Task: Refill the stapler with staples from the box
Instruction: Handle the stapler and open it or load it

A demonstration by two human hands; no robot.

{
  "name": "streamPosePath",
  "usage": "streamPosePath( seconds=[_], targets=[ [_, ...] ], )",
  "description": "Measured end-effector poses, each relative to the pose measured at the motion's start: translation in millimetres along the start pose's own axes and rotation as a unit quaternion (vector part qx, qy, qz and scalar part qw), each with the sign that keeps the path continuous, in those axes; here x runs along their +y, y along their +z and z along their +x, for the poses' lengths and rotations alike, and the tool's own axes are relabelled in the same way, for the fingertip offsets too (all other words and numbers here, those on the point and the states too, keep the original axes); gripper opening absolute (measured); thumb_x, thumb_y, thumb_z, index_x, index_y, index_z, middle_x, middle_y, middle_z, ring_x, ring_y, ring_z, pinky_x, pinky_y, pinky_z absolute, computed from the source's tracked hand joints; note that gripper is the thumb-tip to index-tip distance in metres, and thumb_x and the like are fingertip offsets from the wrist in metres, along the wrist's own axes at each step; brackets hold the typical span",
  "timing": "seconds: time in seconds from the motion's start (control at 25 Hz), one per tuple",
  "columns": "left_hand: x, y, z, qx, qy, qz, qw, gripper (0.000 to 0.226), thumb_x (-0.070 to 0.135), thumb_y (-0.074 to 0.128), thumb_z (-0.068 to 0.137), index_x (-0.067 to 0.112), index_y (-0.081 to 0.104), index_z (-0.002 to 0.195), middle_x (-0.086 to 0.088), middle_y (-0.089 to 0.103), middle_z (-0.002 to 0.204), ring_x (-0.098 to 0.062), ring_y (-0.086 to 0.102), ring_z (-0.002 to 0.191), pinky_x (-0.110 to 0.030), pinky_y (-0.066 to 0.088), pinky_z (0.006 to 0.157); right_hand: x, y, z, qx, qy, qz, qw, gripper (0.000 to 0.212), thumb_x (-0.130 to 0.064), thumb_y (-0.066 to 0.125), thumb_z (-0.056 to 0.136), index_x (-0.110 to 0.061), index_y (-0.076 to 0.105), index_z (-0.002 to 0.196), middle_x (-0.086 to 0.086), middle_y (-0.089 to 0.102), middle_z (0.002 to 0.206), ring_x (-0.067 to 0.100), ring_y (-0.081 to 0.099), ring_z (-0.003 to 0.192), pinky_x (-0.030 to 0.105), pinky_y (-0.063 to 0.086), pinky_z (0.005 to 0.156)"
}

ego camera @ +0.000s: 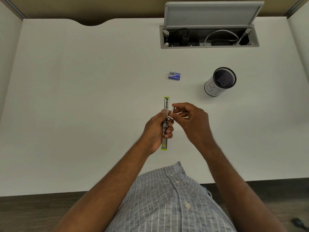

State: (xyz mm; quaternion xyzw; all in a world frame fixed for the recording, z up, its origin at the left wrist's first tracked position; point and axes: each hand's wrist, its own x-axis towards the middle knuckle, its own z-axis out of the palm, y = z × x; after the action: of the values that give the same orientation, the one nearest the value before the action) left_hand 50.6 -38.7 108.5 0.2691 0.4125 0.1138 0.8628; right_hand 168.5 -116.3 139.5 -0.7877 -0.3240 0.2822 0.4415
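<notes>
white desk, dark wood floor

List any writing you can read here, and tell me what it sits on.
"BI": large handwritten letters on the white paper wrapped around the mesh pen cup; any further letters are hidden round the side.
Staple box: blue printed label, too small and blurred to read.
Stapler: no readable text.

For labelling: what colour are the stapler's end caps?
Lime green on the stapler, head view.

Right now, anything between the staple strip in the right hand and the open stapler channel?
Nothing visible. The staple strip sits beside the stapler, whose channel faces up; left hand grips lower down.
</notes>
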Motion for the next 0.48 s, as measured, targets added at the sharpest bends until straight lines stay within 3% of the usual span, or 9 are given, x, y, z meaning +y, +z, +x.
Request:
streamPosePath(
  seconds=[0.24, 0.48],
  targets=[
    [-2.3, -1.4, -1.1, -0.002, -0.003, 0.014, 1.000, 0.035, 0.034, 0.038, 0.109, 0.012, 0.064, 0.102, -0.005, 0.056, 0.067, -0.014, 0.043, 0.051, -0.025, 0.033, 0.046, -9.8, 3.2, 0.8, -0.015, -0.042, -0.120, 0.992, 0.025, -0.022, 0.078, 0.087, -0.026, 0.076, 0.111, -0.013, 0.070, 0.090, -0.001, 0.066, 0.076, 0.004, 0.046, 0.072],
    [-1.4, 2.3, -5.4, -0.013, 0.013, 0.048, 0.999, 0.034, 0.030, 0.036, 0.109, 0.016, 0.064, 0.095, -0.003, 0.055, 0.066, -0.014, 0.043, 0.051, -0.025, 0.032, 0.046, -19.1, 0.8, 4.9, -0.083, -0.078, -0.299, 0.947, 0.019, -0.027, 0.064, 0.097, -0.018, 0.076, 0.109, 0.004, 0.072, 0.098, 0.020, 0.066, 0.086, 0.029, 0.047, 0.077]
  ],
)
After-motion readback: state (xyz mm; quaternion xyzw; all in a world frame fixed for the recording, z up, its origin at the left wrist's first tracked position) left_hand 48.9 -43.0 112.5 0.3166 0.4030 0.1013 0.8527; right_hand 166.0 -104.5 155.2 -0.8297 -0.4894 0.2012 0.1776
